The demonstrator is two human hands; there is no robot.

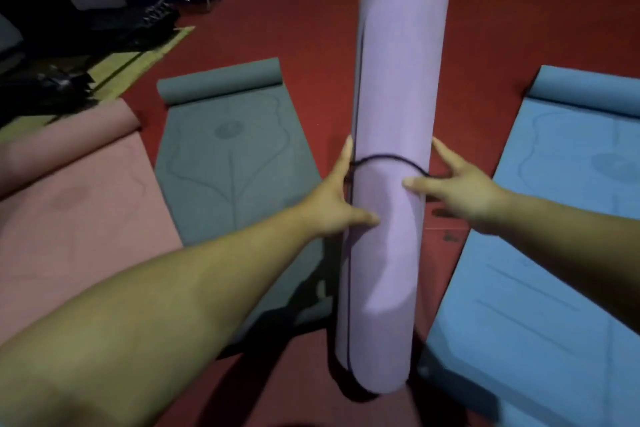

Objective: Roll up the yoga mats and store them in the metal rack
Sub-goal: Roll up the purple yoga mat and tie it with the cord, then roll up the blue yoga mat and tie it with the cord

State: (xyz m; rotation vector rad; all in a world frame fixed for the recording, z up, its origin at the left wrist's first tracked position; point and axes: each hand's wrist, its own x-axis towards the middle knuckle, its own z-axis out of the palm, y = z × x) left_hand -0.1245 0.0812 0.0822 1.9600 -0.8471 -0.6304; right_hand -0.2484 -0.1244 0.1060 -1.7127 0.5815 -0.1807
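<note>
Purple mat [394, 80]: rolled, bound with cord [388, 158], upright between hands; left hand [329, 204] and right hand [464, 191] press its sides, fingers straight; pink mat [69, 201] and green mat [235, 156] left of left hand, blue mat [571, 201] right of right hand, all mostly unrolled; rack unseen.

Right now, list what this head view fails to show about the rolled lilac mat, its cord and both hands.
Head view only.
Left hand: most fingers hidden behind the rolled lilac yoga mat, so grip unclear.
Thin black cord: its back and any knot hidden by the roll.
Roll's top end: motion-blurred.
Right hand: contact with the cord too small to tell.
Flat blue yoga mat: cut by the right edge.
</note>
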